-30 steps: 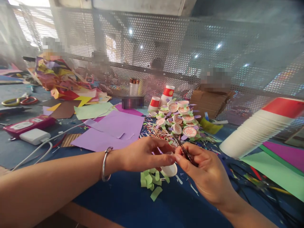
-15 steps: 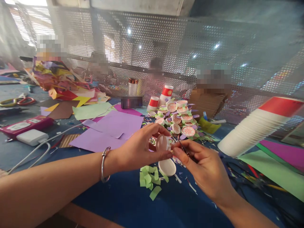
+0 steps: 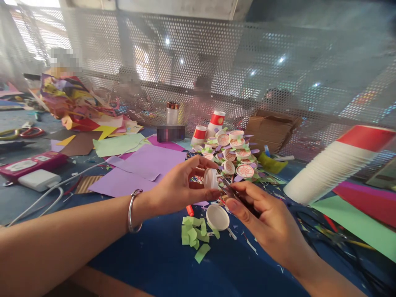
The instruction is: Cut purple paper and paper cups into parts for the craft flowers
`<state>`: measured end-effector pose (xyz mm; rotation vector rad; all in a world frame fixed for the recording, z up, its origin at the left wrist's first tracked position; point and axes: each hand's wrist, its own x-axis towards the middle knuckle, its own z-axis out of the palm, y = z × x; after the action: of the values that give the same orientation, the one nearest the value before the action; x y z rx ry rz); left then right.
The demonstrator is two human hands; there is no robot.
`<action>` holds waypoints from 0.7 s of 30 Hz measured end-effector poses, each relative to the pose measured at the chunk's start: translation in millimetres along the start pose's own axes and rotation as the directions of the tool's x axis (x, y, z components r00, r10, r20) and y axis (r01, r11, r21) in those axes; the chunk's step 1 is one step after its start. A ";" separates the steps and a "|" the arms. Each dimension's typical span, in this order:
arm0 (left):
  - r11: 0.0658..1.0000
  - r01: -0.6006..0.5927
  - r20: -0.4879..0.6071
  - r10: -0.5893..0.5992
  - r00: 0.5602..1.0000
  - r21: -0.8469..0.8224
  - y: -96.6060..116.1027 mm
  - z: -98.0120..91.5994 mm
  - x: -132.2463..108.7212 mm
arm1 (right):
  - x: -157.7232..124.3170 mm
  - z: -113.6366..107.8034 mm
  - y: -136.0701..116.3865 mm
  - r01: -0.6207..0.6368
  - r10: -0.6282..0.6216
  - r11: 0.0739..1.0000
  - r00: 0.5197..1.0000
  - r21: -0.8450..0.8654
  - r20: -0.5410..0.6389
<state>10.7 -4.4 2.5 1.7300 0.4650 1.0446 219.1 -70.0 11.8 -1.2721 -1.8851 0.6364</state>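
Note:
Between the thumb and fingers of my left hand is a cut-off paper cup base, its round side turned toward me. My right hand is closed around dark scissors, whose tips are by the cup base's right rim. Below my hands another white cup base lies on the blue table, beside a small heap of green paper pieces. Just beyond, cup bases with red line drawings and green and purple strips form a pile.
A tall stack of paper cups leans on the right near green paper. Purple sheets lie left of centre, crossed by a white cable. A cardboard box and two upturned red-and-white cups stand behind the pile.
The scissors have shifted slightly and show more clearly. My left hand has turned the cup base a little. An orange-red object now shows beneath my left hand.

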 end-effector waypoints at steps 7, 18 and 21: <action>0.973 -0.143 -0.061 0.156 0.986 0.181 -4.2 -4.3 2.1 | 1.0 -0.5 0.0 -0.016 0.016 1.000 0.998 -0.006 0.063; 0.942 -0.183 0.004 0.190 0.982 0.282 -2.1 -7.7 1.1 | -0.2 -2.6 2.7 -0.001 0.007 0.998 0.995 -0.062 0.103; 0.946 -0.177 0.014 0.180 0.984 0.271 -1.7 -7.4 1.2 | 0.6 -2.4 1.4 0.007 0.000 0.998 0.995 -0.068 0.100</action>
<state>5.6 1.3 2.3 2.0411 0.4825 1.1608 221.7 -68.9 12.4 -1.3012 -2.0053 0.6495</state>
